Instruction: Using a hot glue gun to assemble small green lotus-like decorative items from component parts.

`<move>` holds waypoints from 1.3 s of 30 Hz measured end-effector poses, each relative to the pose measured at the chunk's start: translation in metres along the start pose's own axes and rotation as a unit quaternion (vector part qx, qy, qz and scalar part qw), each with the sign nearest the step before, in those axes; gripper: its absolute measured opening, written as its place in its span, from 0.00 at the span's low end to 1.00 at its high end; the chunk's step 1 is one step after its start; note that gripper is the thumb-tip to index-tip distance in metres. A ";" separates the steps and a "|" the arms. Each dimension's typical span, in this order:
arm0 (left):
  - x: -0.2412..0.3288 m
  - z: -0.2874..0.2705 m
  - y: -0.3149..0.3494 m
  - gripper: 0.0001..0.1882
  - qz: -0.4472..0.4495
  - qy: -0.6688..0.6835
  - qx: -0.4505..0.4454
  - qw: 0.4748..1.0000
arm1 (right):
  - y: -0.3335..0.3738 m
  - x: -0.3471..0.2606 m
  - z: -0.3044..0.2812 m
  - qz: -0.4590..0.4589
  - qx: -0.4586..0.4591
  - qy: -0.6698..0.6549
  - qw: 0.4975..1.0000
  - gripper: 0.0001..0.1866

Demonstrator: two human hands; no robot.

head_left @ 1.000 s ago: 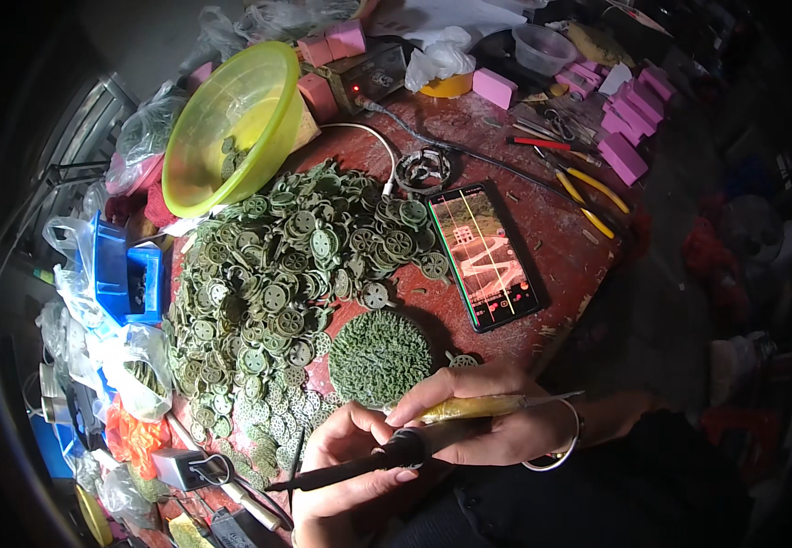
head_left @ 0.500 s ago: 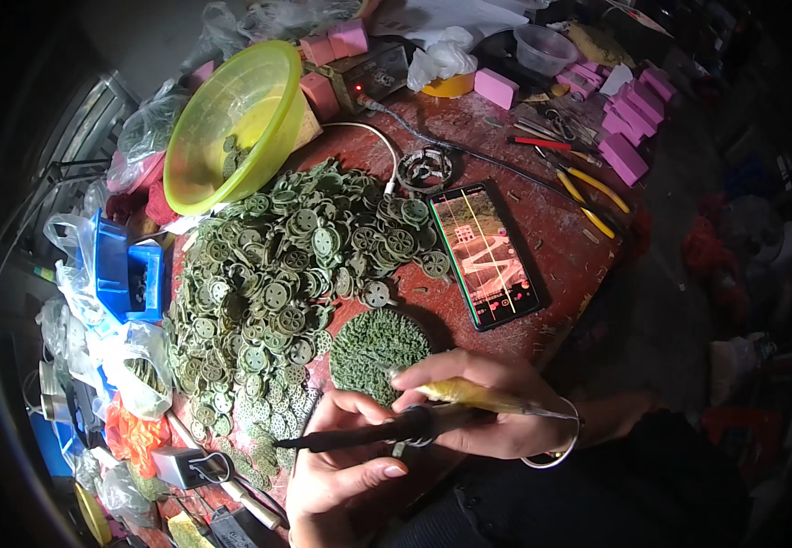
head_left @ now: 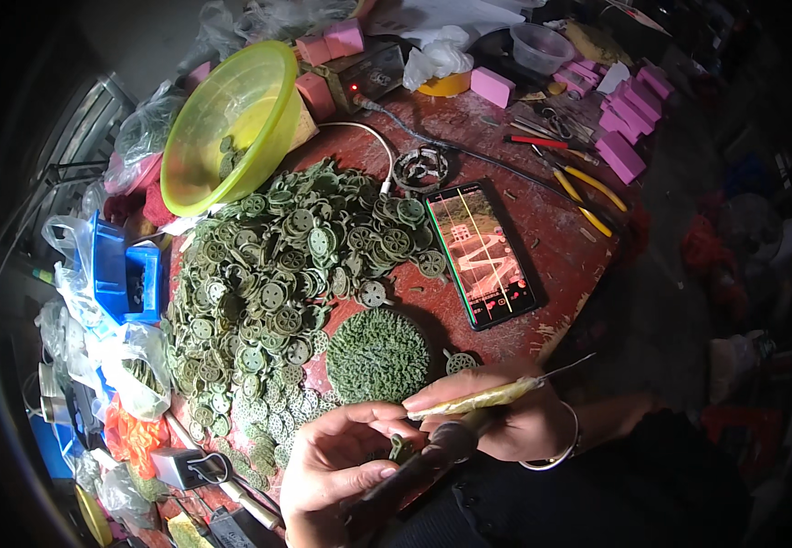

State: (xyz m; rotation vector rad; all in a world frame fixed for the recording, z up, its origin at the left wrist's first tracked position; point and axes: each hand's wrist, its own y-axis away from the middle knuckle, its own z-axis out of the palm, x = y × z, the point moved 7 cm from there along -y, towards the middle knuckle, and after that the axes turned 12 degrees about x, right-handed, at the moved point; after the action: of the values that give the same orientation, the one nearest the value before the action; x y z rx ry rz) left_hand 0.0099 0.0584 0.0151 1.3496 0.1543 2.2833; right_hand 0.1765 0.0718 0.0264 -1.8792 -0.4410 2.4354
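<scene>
My left hand [head_left: 327, 466] is closed, pinching a small green wax piece [head_left: 401, 447] between thumb and fingers. Facing it, my right hand [head_left: 534, 422] grips two tools together. One is a dark, thick rod like a soldering iron [head_left: 419, 475], slanting down across the left fingertips; its tip is blurred. The other is a thin needle pick [head_left: 480, 399] with a yellow-wrapped handle, its metal point sticking out to the right. Just beyond my hands sits a round, bristly green pad [head_left: 377, 356]. A single wheel-shaped green piece [head_left: 460, 363] lies beside my right fingers.
A large heap of wheel-shaped green pieces [head_left: 268, 274] covers the table's left. Behind it tilts a yellow-green basin [head_left: 172, 173]. A lit phone [head_left: 482, 256], pliers [head_left: 597, 192], pink blocks [head_left: 622, 157] and a blue bin [head_left: 108, 265] surround the work area.
The dark rod has swung from pointing left to slanting down toward me. The needle pick has turned, its metal point now rising to the right. My left hand keeps its pinch.
</scene>
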 end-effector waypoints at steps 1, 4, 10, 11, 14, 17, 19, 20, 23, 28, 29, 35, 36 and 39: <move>0.000 -0.001 0.000 0.30 -0.010 0.009 0.016 1.000 | -0.002 -0.006 -0.002 -0.012 0.011 0.018 1.000 0.14; -0.001 -0.004 -0.001 0.30 -0.019 0.038 0.035 0.998 | -0.004 -0.009 -0.005 -0.048 0.044 0.052 0.996 0.13; -0.003 -0.009 -0.004 0.35 -0.013 0.124 0.008 0.992 | -0.009 -0.015 -0.007 -0.080 0.005 0.064 0.995 0.11; -0.003 -0.007 -0.004 0.36 -0.017 0.120 0.016 0.992 | -0.008 -0.013 -0.006 -0.053 -0.012 0.036 0.998 0.11; -0.008 -0.006 -0.004 0.37 -0.040 0.127 0.018 0.991 | -0.005 -0.012 -0.005 -0.113 -0.013 0.069 0.991 0.11; -0.011 -0.004 -0.004 0.37 -0.058 0.116 0.012 0.991 | -0.001 -0.005 -0.004 -0.077 -0.011 0.069 0.995 0.10; -0.012 -0.001 -0.003 0.36 -0.055 0.094 0.020 0.994 | 0.003 0.004 -0.003 -0.003 0.017 0.043 0.999 0.11; -0.012 -0.003 -0.003 0.36 -0.055 0.094 0.020 0.994 | 0.003 0.005 -0.002 -0.003 0.017 0.042 0.999 0.11; -0.012 -0.003 -0.002 0.34 -0.045 0.097 -0.013 0.994 | 0.001 -0.001 0.001 -0.068 0.000 0.085 0.994 0.11; -0.014 -0.006 -0.003 0.32 -0.043 0.112 -0.017 0.993 | -0.003 -0.009 0.002 -0.105 -0.002 0.091 0.990 0.10; -0.014 -0.007 -0.004 0.31 -0.040 0.112 -0.017 0.993 | -0.003 -0.009 0.002 -0.104 -0.002 0.092 0.990 0.10; -0.015 -0.010 -0.004 0.32 -0.015 0.129 -0.022 0.991 | -0.003 -0.011 0.001 -0.100 0.010 0.079 0.992 0.10; -0.015 -0.011 -0.004 0.32 -0.015 0.129 -0.021 0.991 | -0.003 -0.011 0.001 -0.104 0.012 0.084 0.991 0.10; -0.013 -0.010 -0.005 0.31 -0.006 0.131 -0.030 0.991 | 0.000 -0.009 -0.001 -0.097 0.014 0.085 0.991 0.12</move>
State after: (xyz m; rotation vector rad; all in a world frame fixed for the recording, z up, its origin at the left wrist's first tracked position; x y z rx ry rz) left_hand 0.0085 0.0584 -0.0024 1.0131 0.1773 2.4275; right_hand 0.1803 0.0703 0.0345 -1.9130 -0.5486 2.1282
